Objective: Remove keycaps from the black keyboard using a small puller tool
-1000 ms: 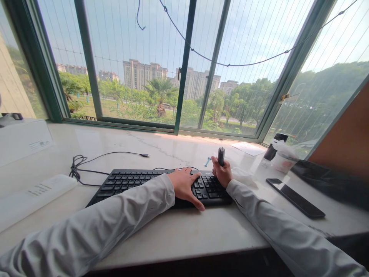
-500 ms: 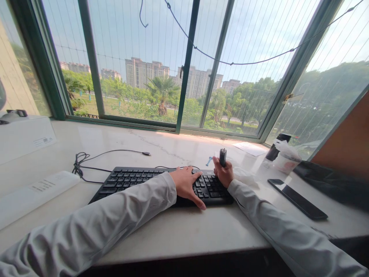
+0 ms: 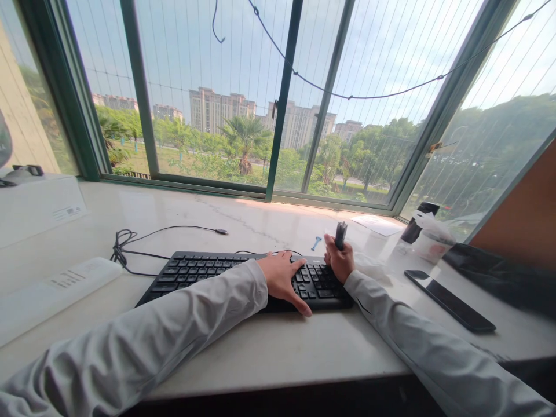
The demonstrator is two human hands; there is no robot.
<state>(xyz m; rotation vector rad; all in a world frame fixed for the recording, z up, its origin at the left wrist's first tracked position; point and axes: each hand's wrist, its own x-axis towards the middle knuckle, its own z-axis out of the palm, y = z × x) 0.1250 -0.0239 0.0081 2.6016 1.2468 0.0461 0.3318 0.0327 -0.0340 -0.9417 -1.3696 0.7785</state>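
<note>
A black keyboard [image 3: 191, 267] lies on the white counter. Fingers spread, my left hand [image 3: 281, 278] rests flat across the keys between the main block and the number pad. Over the number pad, my right hand [image 3: 341, 260] is closed in a fist around a black stubby tool [image 3: 341, 234]. Small prongs show at the tool's upper end; its lower end is hidden by the fist and the keys, so its kind is unclear. Just behind the keyboard, near my right hand, lies a small blue-and-white piece [image 3: 316, 243].
A black cable [image 3: 124, 246] with a plug is coiled left of the keyboard. Further left are a white box [image 3: 39, 202] and a white packet [image 3: 61, 292]. On the right are a phone [image 3: 449, 301], crumpled clear plastic [image 3: 369, 263], a paper sheet [image 3: 377, 224] and a bagged container [image 3: 432, 240].
My right hand has shifted slightly right, and the black tool in it leans a little more to the right. My left hand stays in place on the keyboard.
</note>
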